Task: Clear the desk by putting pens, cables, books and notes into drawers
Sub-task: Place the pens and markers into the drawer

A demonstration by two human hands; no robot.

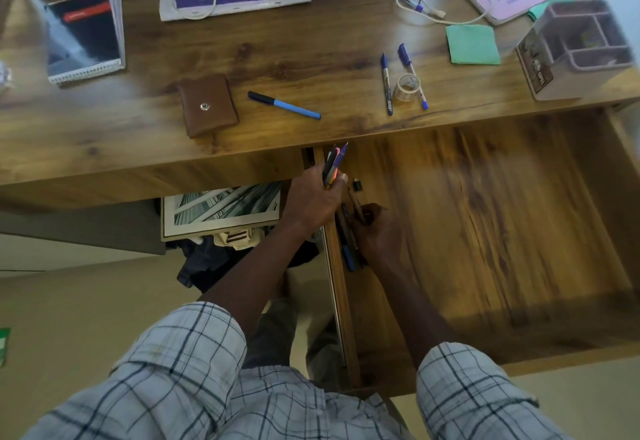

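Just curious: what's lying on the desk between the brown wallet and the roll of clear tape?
In the head view, one blue marker with a black cap lies between the brown wallet and the tape roll, plus a blue pen beside the tape.

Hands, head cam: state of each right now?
Left hand: closed, grip on a bundle of pens at the open drawer's left edge.
Right hand: down in the drawer, curled on pens lying there; firm grip cannot be told.

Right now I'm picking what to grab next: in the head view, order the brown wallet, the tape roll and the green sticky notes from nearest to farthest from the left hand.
From the left hand:
1. Brown wallet, up-left on the desk.
2. Tape roll, up-right between two pens.
3. Green sticky notes, far right, beside the organiser.
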